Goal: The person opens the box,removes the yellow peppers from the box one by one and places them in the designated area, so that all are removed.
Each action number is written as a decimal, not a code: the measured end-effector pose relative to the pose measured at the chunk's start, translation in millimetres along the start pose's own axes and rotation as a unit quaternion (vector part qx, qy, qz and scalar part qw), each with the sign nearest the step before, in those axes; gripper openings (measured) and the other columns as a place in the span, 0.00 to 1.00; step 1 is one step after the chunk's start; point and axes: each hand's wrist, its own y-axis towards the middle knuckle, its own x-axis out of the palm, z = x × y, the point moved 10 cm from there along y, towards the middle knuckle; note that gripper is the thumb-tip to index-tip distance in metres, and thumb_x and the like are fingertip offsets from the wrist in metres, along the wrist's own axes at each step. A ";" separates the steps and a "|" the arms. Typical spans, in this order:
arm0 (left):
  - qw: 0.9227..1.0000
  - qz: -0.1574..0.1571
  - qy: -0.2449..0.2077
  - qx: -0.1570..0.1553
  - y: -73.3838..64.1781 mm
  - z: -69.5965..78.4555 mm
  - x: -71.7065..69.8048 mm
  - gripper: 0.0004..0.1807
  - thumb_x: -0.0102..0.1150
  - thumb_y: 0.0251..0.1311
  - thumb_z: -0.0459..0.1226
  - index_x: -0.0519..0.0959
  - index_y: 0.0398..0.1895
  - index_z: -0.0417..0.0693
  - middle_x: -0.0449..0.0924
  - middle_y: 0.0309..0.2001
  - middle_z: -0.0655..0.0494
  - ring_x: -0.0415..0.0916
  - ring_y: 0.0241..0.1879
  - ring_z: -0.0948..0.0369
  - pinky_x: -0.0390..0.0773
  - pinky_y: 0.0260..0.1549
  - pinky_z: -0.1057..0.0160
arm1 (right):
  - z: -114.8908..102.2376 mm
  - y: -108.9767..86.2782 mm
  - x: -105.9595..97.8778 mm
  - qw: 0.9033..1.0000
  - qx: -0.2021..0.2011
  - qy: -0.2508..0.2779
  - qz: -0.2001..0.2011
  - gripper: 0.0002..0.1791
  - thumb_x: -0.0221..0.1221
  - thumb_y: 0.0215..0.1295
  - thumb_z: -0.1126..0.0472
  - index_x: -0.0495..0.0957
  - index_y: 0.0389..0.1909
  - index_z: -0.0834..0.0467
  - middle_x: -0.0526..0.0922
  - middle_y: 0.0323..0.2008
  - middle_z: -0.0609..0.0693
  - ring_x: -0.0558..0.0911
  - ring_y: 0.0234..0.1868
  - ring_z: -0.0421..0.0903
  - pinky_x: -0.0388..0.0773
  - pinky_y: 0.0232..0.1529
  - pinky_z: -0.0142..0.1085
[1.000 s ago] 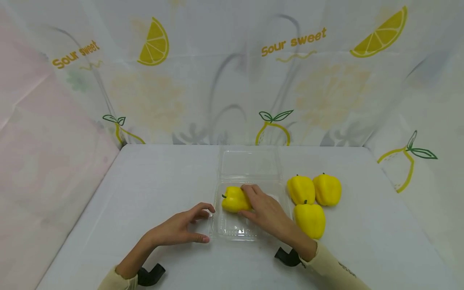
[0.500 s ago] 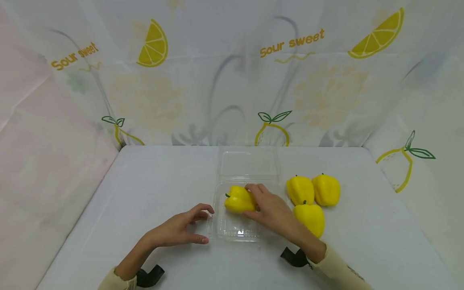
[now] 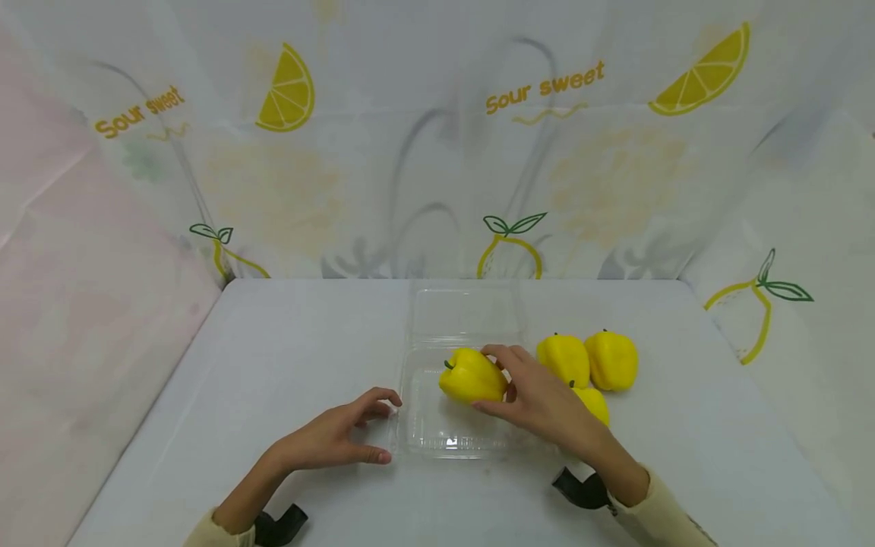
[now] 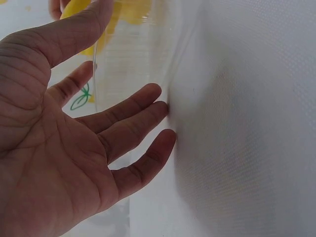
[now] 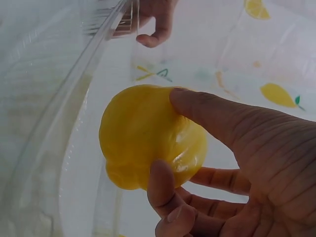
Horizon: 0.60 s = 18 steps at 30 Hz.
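My right hand [image 3: 550,399] grips a yellow bell pepper [image 3: 470,377] by its base between thumb and fingers. The pepper lies sideways, its green stem pointing left, over the base of a clear plastic clamshell container [image 3: 437,434]. In the right wrist view the thumb presses one side of the pepper [image 5: 140,131] while fingers support it from below. My left hand [image 3: 335,434] rests beside the container's left edge, fingers loosely bent and thumb apart, holding nothing. The left wrist view has its fingertips [image 4: 157,93] right at the tabletop beside the clear wall [image 4: 133,64].
Two yellow peppers [image 3: 564,358] [image 3: 612,361] stand at the right of the container, with a third [image 3: 593,404] nearer, partly behind my right forearm. The container's lid [image 3: 465,313] lies folded back. Black curved wrist mounts [image 3: 581,490] sit under both wrists. A printed cloth backs the white table [image 3: 307,327].
My right hand has drawn the pepper rightward and lifted it within the container area, tilting it a little. My left hand stays at the left edge. The head view has shifted slightly.
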 end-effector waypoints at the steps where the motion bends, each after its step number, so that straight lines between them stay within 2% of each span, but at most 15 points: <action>1: 1.000 0.000 0.000 0.001 0.0 0.2 -0.1 0.37 0.71 0.55 0.50 0.62 0.65 0.61 0.74 0.61 0.54 0.72 0.61 0.56 0.73 0.56 0.47 | 1.4 -0.7 -2.6 1.000 0.002 -0.002 0.002 0.37 0.72 0.54 0.44 0.69 0.64 0.47 0.74 0.46 0.43 0.77 0.32 0.43 0.76 0.31 0.30; 9: 1.000 0.004 -0.002 0.012 0.4 1.2 -0.8 0.37 0.71 0.55 0.50 0.62 0.65 0.60 0.74 0.62 0.53 0.71 0.62 0.56 0.73 0.55 0.46 | 12.5 -4.7 -22.9 0.999 -0.002 -0.020 0.025 0.38 0.73 0.51 0.43 0.70 0.62 0.48 0.76 0.43 0.44 0.75 0.28 0.38 0.77 0.30 0.31; 18: 1.000 0.005 0.000 0.006 -0.1 -1.1 0.3 0.38 0.71 0.55 0.52 0.62 0.65 0.61 0.74 0.61 0.55 0.71 0.61 0.58 0.73 0.55 0.47 | 22.8 -15.9 -37.6 0.998 -0.021 -0.017 0.048 0.40 0.74 0.51 0.44 0.70 0.63 0.51 0.75 0.40 0.45 0.75 0.26 0.40 0.77 0.28 0.31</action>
